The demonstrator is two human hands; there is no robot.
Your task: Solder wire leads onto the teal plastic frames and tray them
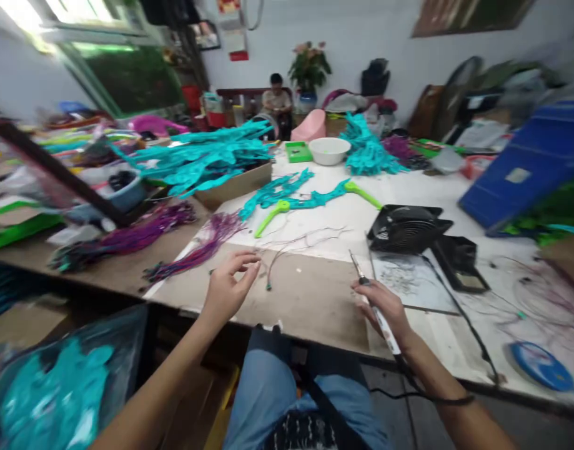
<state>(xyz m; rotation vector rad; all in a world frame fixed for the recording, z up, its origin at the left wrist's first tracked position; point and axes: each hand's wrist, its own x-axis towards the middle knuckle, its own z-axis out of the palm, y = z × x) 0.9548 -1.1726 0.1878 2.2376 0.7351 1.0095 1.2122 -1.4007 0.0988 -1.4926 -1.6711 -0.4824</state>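
My right hand [383, 306] is wrapped round a soldering iron [385, 328], its metal tip pointing up and away over the table. My left hand [230, 284] hovers above the brown board [310, 300], thumb and fingers loosely curled and apart, with nothing visible between them. Just right of its fingertips, thin wires [273, 259] run to a small dark end piece [268, 287] on the board. Beyond the wires lies a teal plastic piece [315, 199] with a lime green part [272, 217] at its left end and another lime green part [364, 194] at its right.
A black fan [408, 228] and an iron stand [462, 265] are at right, near a blue-labelled spool [539, 365] and a blue bin [530, 162]. Purple wire bundles [197, 250] lie left. Teal pieces [207, 156] are heaped behind. A person [277, 103] sits far back.
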